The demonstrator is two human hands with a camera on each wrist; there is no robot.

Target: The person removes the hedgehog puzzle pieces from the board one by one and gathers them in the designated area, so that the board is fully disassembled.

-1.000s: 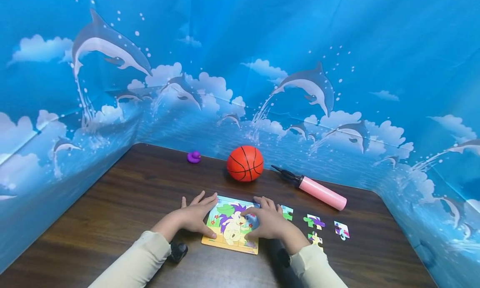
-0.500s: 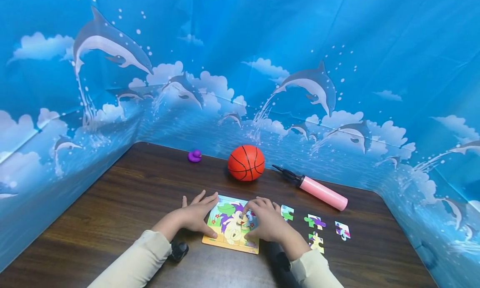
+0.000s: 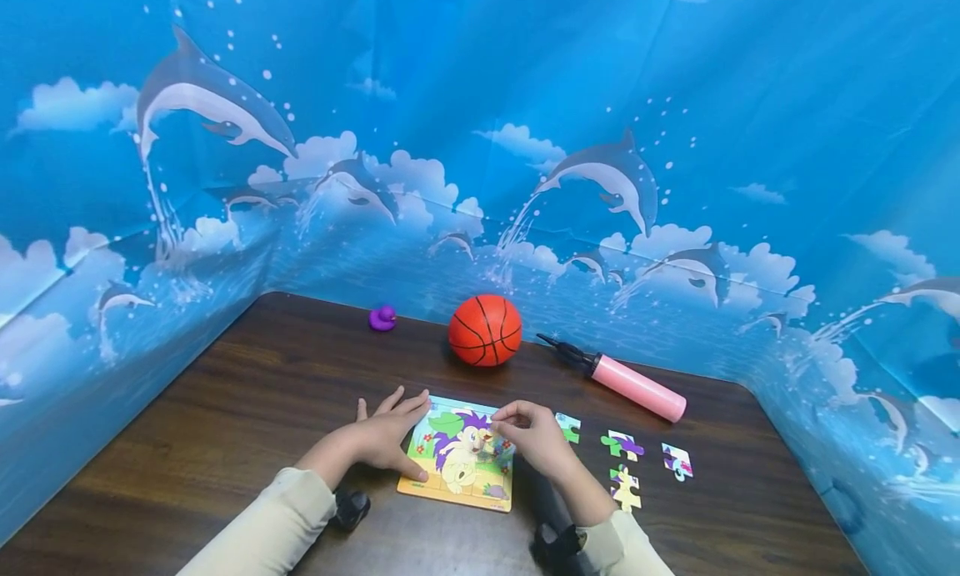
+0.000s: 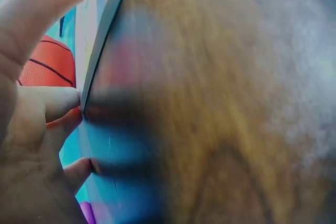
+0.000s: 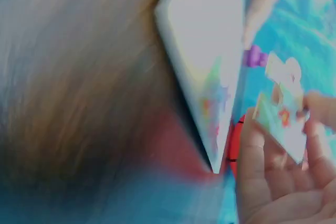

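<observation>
Pinching a puzzle piece (image 5: 286, 121) between the thumb and bent fingers of the right hand (image 3: 538, 438), and holding it over the far right part of the puzzle board (image 3: 452, 498). Showing pale green and a small red flower on the piece in the right wrist view, with a pale rounded knob at one end. Having the board lying flat on the table (image 3: 300, 368), between both hands, and displaying on it a cream hedgehog with purple spines, a green leaf and red flowers.

Spreading the fingers of the left hand (image 3: 378, 441) along the board's left side, touching the near left part with the thumb and reaching the far left corner with a fingertip. Seeing the table blurring in the left wrist view.

Having four loose pieces lying to the right: near the board, a green and light blue piece (image 3: 574, 433); farther right, a green and purple piece (image 3: 621, 445); closer to the person, a cream piece (image 3: 626, 484); outermost, a white and purple piece (image 3: 675, 458).

Finding, beyond the board, an orange-red basketball (image 3: 485, 330), with a purple duck (image 3: 382, 318) sitting to its left and a pink hand pump (image 3: 637, 386) lying slantwise to its right, pointing its black nozzle toward the ball. Wearing cream sleeves (image 3: 258, 518). Facing a blue backdrop (image 3: 450, 76) printed with leaping dolphins and clouds.
</observation>
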